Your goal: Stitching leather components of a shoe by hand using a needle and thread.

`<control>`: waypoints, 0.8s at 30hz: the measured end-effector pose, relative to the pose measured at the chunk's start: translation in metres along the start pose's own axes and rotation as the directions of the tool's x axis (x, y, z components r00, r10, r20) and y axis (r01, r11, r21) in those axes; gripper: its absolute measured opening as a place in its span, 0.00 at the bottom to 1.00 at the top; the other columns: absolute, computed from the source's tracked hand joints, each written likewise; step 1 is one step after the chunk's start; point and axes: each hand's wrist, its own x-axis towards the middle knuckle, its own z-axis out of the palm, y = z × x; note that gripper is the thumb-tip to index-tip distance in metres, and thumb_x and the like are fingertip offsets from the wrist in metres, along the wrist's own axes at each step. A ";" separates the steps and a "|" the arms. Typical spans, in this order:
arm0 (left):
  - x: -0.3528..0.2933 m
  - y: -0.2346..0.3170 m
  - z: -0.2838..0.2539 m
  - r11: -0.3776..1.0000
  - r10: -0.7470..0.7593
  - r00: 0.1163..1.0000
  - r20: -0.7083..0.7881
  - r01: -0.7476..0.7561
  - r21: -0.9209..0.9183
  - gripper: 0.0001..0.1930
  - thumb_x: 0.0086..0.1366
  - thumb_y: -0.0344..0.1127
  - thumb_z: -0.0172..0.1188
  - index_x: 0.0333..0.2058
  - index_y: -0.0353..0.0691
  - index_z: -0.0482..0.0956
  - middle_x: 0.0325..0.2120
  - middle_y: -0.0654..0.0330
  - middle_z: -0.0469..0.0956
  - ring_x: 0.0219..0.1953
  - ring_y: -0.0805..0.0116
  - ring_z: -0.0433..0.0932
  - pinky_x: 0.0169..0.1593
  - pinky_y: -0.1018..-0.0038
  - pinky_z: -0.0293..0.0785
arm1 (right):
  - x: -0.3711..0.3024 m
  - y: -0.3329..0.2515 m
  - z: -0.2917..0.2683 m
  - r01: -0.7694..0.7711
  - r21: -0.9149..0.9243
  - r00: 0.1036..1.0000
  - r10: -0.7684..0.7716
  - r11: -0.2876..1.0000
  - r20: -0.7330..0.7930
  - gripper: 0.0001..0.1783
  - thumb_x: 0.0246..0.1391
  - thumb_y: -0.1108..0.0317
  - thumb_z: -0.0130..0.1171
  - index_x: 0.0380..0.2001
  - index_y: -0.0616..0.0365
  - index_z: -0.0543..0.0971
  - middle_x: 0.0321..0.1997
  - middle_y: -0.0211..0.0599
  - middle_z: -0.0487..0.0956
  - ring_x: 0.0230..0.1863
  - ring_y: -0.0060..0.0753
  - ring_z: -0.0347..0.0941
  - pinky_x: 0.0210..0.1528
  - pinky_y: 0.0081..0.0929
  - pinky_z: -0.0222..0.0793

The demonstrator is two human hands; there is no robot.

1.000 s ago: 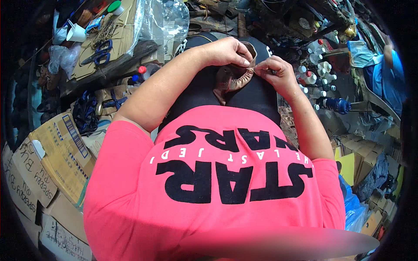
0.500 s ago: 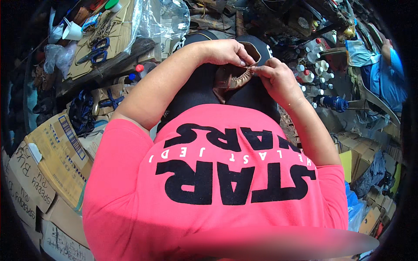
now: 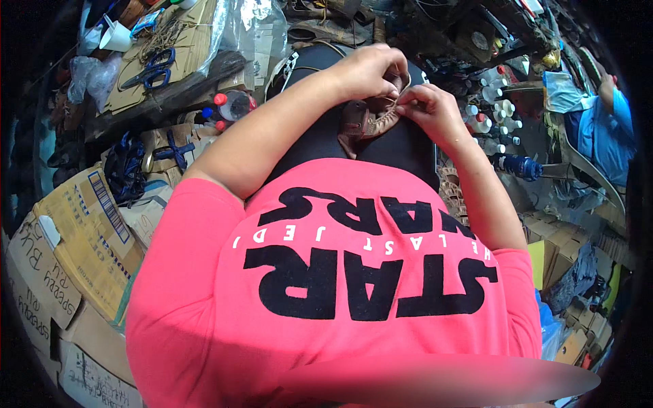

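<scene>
Bottles (image 3: 479, 125), contents unclear, sit near right hand (image 3: 435, 117), its grip and left hand's (image 3: 373, 72) pinched on brown leather (image 3: 355, 122).

– where's the leather piece (image 3: 355, 126)?
– on the lap (image 3: 320, 141), the left hand (image 3: 373, 73) at its far end, the right hand (image 3: 435, 117) along its right edge.
– and the scissors (image 3: 156, 70)?
– left, on cardboard sheets (image 3: 196, 34), with a cup (image 3: 116, 38) farther left and beyond.
– to the right?
– bottles (image 3: 503, 109), clustered past the right hand.
– and closer in?
– a carton (image 3: 80, 234), left of the shirt (image 3: 178, 272).
</scene>
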 end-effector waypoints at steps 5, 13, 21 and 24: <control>-0.054 0.016 -0.031 0.969 -0.215 0.972 0.095 0.201 0.142 0.18 0.53 0.37 0.64 0.43 0.39 0.73 0.33 0.51 0.75 0.42 0.54 0.75 0.44 0.65 0.70 | -0.015 0.017 -0.003 -0.083 0.415 0.993 0.108 0.906 -0.037 0.08 0.46 0.67 0.65 0.30 0.56 0.79 0.33 0.30 0.71 0.37 0.24 0.66 0.41 0.19 0.61; -0.095 -0.014 -0.108 0.822 -0.536 0.842 -0.066 0.538 0.188 0.21 0.60 0.49 0.56 0.22 0.35 0.78 0.23 0.51 0.73 0.29 0.62 0.75 0.35 0.66 0.69 | -0.010 0.062 0.007 0.084 -0.104 0.863 -0.125 0.991 -0.489 0.08 0.49 0.68 0.58 0.23 0.61 0.76 0.31 0.38 0.75 0.29 0.38 0.73 0.35 0.28 0.68; -0.049 0.027 -0.066 -0.148 -0.654 0.756 -0.021 -0.155 -0.977 0.22 0.71 0.44 0.39 0.16 0.45 0.65 0.18 0.65 0.66 0.25 0.73 0.67 0.39 0.70 0.65 | -0.004 0.064 -0.001 0.047 0.798 0.992 0.123 -0.601 0.035 0.26 0.62 0.49 0.41 0.15 0.53 0.67 0.15 0.26 0.64 0.18 0.23 0.59 0.36 0.29 0.62; -0.069 -0.023 -0.062 -0.105 -0.697 0.705 0.132 0.082 -0.991 0.24 0.70 0.45 0.42 0.13 0.49 0.53 0.09 0.71 0.48 0.13 0.76 0.49 0.32 0.73 0.61 | -0.036 0.082 0.004 0.006 0.960 0.956 0.284 -0.279 0.077 0.26 0.63 0.49 0.40 0.14 0.50 0.60 0.10 0.24 0.53 0.12 0.20 0.44 0.27 0.22 0.51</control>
